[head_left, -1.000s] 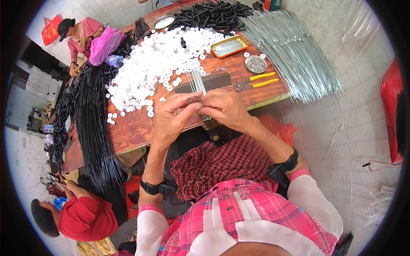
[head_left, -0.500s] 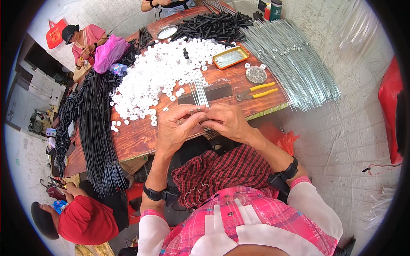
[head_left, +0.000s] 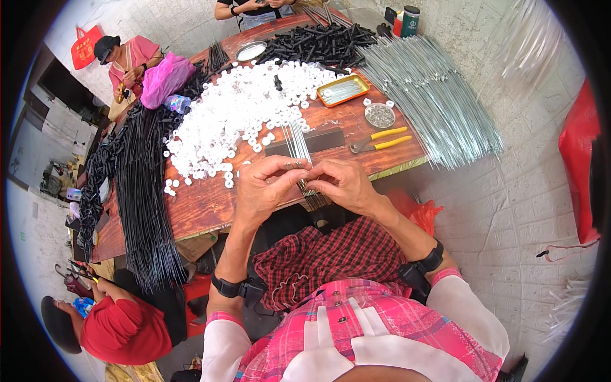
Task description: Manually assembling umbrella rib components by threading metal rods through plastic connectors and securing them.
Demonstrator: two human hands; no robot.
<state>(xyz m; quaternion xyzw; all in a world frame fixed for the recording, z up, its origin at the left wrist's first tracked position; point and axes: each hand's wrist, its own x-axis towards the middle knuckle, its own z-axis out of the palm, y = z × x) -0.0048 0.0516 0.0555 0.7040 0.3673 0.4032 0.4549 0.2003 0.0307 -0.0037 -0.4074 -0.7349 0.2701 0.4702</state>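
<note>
Both my hands meet over the near edge of a reddish wooden table (head_left: 203, 207). My left hand (head_left: 267, 188) pinches small metal rings at its fingertips and grips a bundle of thin metal wires (head_left: 298, 143) that runs away from me across a dark mat (head_left: 324, 140). My right hand (head_left: 344, 184) is closed on the same wires from the right, its fingers touching the left hand's. Just beyond my hands lies a big heap of small white plastic rings (head_left: 242, 114).
Yellow-handled pliers (head_left: 382, 140), a round tin of small parts (head_left: 380, 115) and an orange tray (head_left: 344, 90) lie right of the heap. Long silver rods (head_left: 433, 95) fan out at right, black rods (head_left: 140, 191) at left. Three other people sit around the table.
The view has shifted so the table and hands sit lower in the picture. My hands have stayed together on the wires, fingers working slightly.
</note>
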